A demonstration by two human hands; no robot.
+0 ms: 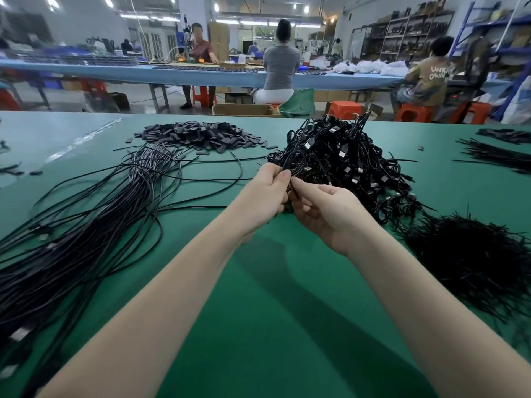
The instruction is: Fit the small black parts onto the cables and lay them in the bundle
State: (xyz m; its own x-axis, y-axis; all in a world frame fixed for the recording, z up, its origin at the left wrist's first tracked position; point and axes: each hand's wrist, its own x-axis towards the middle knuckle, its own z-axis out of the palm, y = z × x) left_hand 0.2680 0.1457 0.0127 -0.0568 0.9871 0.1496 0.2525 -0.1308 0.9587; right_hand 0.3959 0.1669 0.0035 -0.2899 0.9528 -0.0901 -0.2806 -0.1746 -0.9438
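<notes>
- My left grip (268, 193) pinches a thin black cable (297, 160) between thumb and curled fingers.
- My right grip (321, 214) touches the left and pinches the same cable just beside it.
- Directly beyond both grips: tangled cable heap (344, 159), the held cable running into it.
- Far left of the grips: small black parts (198, 136), piled.
- Left, nearer me: straight cable bundle (86, 225) on the green bench (258, 311).

Green table (258, 326), orange stools (415, 112), cardboard box (244, 110), seated workers beyond.
</notes>
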